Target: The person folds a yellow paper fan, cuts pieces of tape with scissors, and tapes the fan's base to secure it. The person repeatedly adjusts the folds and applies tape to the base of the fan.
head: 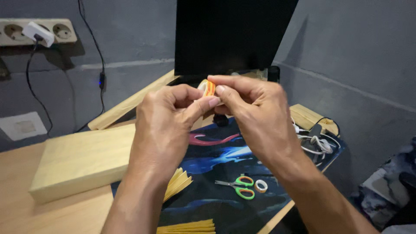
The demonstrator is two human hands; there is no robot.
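Dark monitor (232,34) upright at desk back, bottom edge just behind hands. Wooden block (82,160) left, near mat edge. Dark printed mat (225,208) below, open stretch between folded yellow paper (177,184) and scissors (236,186). Left hand (167,125) and right hand (253,117) raised mid-air, fingertips pinched shut together on small orange-and-white piece (209,88). Small tape ring (261,186) just beside scissors.

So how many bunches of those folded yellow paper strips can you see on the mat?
2. One folded yellow bunch fans out beside the left wrist; another yellow bunch lies at the picture's bottom edge, cut off. The arms may hide more.
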